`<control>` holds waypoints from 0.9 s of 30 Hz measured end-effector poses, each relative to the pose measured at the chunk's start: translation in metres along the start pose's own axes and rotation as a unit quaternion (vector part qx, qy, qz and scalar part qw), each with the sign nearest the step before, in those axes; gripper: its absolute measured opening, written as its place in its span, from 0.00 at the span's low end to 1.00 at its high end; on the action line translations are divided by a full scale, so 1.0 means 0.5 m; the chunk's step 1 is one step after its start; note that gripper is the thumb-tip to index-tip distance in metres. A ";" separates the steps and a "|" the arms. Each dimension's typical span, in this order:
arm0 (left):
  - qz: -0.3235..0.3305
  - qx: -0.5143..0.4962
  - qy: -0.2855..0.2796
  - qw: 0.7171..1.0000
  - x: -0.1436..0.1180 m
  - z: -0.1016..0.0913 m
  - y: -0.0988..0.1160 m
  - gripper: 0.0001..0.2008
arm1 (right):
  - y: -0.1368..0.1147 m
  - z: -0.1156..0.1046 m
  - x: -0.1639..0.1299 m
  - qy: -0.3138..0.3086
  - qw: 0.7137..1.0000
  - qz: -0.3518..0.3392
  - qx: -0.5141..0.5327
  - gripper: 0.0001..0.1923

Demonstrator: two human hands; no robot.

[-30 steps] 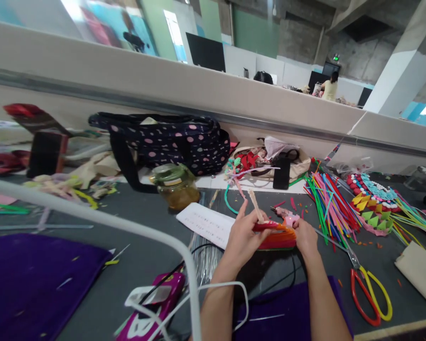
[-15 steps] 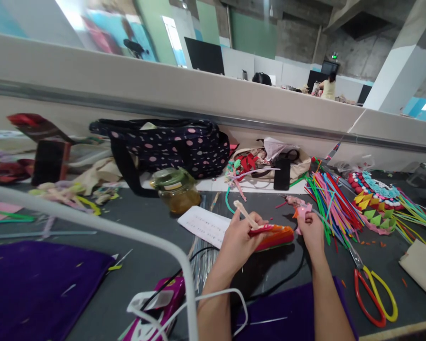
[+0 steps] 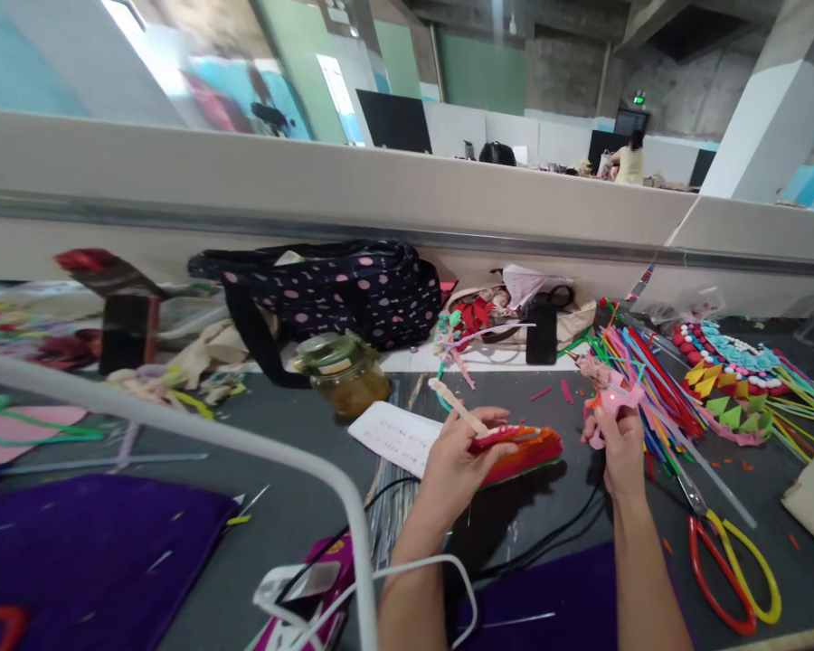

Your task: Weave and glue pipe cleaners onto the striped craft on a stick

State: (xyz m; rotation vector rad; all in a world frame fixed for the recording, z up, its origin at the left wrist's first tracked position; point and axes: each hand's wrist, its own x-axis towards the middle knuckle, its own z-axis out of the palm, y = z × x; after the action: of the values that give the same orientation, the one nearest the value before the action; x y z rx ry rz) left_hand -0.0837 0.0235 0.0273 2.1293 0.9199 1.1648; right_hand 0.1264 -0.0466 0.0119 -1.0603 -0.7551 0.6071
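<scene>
My left hand (image 3: 459,457) grips a flat, layered red and orange craft piece (image 3: 524,447) just above the dark table, with a pale stick (image 3: 456,409) poking up and to the left from the fingers. To its right my right hand (image 3: 617,440) is closed around a small pink glue gun (image 3: 607,396), its nozzle pointing up and left, clear of the craft piece. A black cord (image 3: 556,533) runs from under my right hand down across the table toward me.
A bundle of coloured strips (image 3: 641,380) and red-and-yellow scissors (image 3: 729,561) lie right of my right hand. A glass jar (image 3: 343,371), white paper (image 3: 397,434) and polka-dot bag (image 3: 339,289) sit beyond my left hand. Purple cloth (image 3: 88,561) and a white tube (image 3: 176,429) lie on the left.
My right hand has drawn the pink glue gun away from the craft piece, to the right and up. My left hand has tilted the craft piece and stick lower.
</scene>
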 end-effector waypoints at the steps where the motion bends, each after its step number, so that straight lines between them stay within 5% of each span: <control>1: 0.004 0.003 -0.004 1.000 -0.002 0.000 -0.002 0.04 | -0.002 0.000 -0.001 -0.011 1.000 0.001 -0.006 0.11; 11: 0.046 0.008 -0.011 0.999 0.001 -0.015 0.020 0.02 | -0.015 0.000 -0.008 -0.023 0.999 -0.014 -0.044 0.11; 16: -0.012 -0.127 -0.036 0.991 0.006 -0.018 0.041 0.02 | -0.058 -0.009 -0.034 -0.049 0.995 0.038 -0.077 0.13; 23: -0.261 -0.365 -0.103 0.888 0.011 0.026 0.032 0.16 | -0.082 -0.047 -0.036 -0.100 0.986 0.069 -0.113 0.14; 27: -0.282 -0.415 -0.106 0.859 0.021 0.063 0.010 0.16 | -0.059 -0.047 -0.033 -0.123 0.982 0.096 -0.102 0.16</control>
State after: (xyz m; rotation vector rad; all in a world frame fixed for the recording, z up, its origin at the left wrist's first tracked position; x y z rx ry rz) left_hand -0.0505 0.0244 0.0210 1.1419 0.6814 0.7818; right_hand 0.1373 -0.0825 0.0283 -1.2717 -0.9516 0.8505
